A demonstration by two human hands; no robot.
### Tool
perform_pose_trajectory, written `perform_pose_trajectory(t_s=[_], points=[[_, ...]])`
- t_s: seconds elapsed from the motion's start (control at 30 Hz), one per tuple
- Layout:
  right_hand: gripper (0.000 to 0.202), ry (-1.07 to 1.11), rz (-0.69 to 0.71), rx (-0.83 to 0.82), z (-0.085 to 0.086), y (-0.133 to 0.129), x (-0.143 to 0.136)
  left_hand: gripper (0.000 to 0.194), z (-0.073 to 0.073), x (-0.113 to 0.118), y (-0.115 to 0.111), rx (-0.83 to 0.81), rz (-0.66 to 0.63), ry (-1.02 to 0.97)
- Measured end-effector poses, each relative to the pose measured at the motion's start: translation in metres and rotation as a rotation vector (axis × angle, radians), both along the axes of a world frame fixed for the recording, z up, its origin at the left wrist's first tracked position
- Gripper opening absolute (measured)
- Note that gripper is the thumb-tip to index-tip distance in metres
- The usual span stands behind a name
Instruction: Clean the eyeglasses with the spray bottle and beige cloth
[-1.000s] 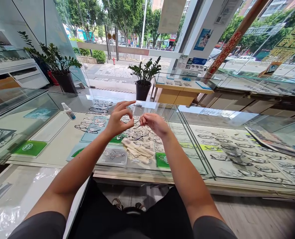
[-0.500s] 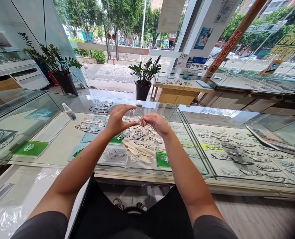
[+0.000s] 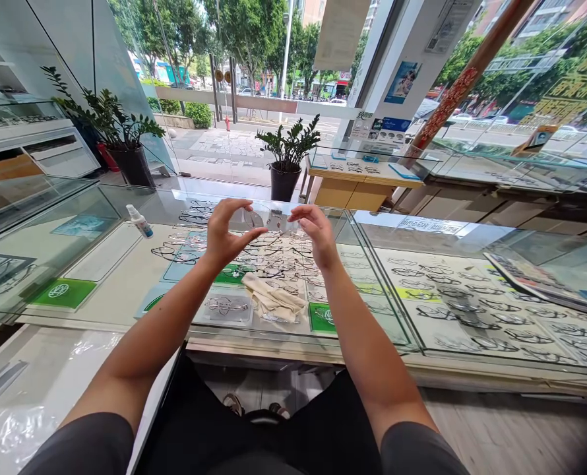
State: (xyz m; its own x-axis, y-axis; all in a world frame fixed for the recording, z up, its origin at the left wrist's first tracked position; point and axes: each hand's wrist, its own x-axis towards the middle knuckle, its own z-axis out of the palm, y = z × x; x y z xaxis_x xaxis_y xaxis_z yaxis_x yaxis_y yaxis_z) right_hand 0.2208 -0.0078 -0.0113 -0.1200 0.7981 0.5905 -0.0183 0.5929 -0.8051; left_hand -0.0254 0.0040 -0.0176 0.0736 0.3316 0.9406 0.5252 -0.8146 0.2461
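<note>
A pair of thin-rimmed eyeglasses (image 3: 254, 219) is held up above the glass counter, between my two hands. My left hand (image 3: 223, 231) grips its left side, the index finger along the top and the thumb beneath the lens. My right hand (image 3: 318, 232) has its fingertips pinched at the right end of the eyeglasses; the exact contact is too small to make out. Below them lie rows of spectacle frames (image 3: 266, 254). A crumpled beige cloth (image 3: 274, 298) lies nearer my body, beside a clear tray (image 3: 227, 318).
A white spray bottle (image 3: 139, 221) stands at the left on the glass counter (image 3: 120, 297). Green cards (image 3: 62, 294) lie in places. More spectacle frames (image 3: 471, 290) and a magazine (image 3: 531, 280) are at the right. Potted plants (image 3: 284, 178) stand beyond the counter.
My right hand has moved slightly right and up, its fingers loosening from their tighter pinch. The eyeglasses have turned, showing a lens beside my left hand. My left hand has shifted slightly left.
</note>
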Motion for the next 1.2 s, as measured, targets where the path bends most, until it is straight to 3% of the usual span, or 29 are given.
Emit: perform_pose_trajectory(t_s=[0.1, 0.23, 0.33, 0.43, 0.7, 0.97, 1.2], points=[[0.047, -0.046, -0.101, 0.172, 0.020, -0.007, 0.000, 0.064, 0.019, 0.002, -0.001, 0.102, 0.019, -0.132], [0.062, -0.158, -0.222, 0.416, 0.073, -0.015, 0.002, 0.069, 0.075, 0.011, -0.009, 0.157, -0.002, -0.206], [0.061, -0.161, -0.321, 0.581, 0.112, -0.023, 0.003, 0.069, 0.118, 0.019, -0.020, 0.189, -0.023, -0.263], [0.056, -0.125, -0.397, 0.656, 0.131, -0.032, 0.001, 0.062, 0.141, 0.026, -0.033, 0.222, -0.077, -0.304], [0.043, -0.092, -0.360, 0.610, 0.130, -0.048, -0.004, 0.056, 0.137, 0.025, -0.048, 0.114, -0.080, -0.302], [0.041, -0.144, -0.343, 0.493, 0.129, -0.042, 0.008, 0.053, 0.142, 0.016, -0.052, 0.010, -0.047, -0.172], [0.037, -0.200, -0.408, 0.471, 0.130, -0.049, 0.008, 0.055, 0.143, 0.009, -0.057, 0.057, 0.057, -0.114]])
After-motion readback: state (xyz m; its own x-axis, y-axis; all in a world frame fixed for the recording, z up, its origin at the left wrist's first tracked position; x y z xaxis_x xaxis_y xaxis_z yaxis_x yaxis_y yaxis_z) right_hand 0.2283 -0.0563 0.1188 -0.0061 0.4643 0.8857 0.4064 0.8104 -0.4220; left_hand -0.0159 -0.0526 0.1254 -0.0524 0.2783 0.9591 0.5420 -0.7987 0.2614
